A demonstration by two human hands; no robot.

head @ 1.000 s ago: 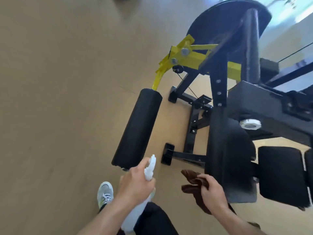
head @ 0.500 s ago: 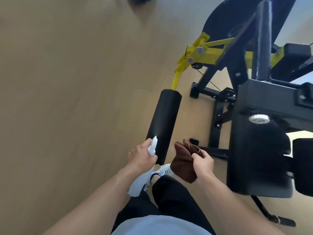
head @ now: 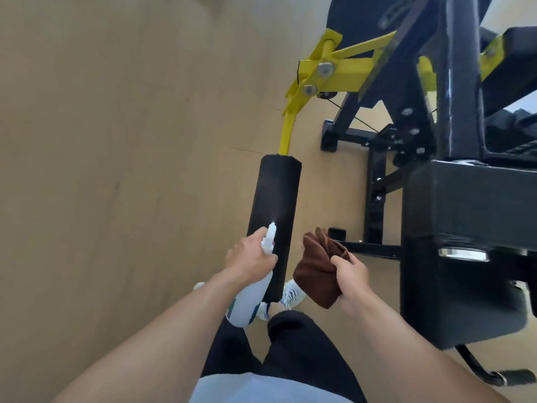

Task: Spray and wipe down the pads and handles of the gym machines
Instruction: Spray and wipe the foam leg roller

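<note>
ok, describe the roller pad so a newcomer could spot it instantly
Start at the black gym machine on the right. A yellow arm runs from it out over the tan floor, ending in the roller pad: a long black foam cylinder, unlike the machine's flat, boxy pads.

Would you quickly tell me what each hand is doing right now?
Left hand: grips the white plastic spray bottle, nozzle toward the black cylindrical foam pad.
Right hand: holds the bunched brown cloth.

We stand in a gym: a black-and-yellow weight machine (head: 421, 141) with a foam roller pad (head: 274, 205) on a tan floor (head: 116, 170).
</note>
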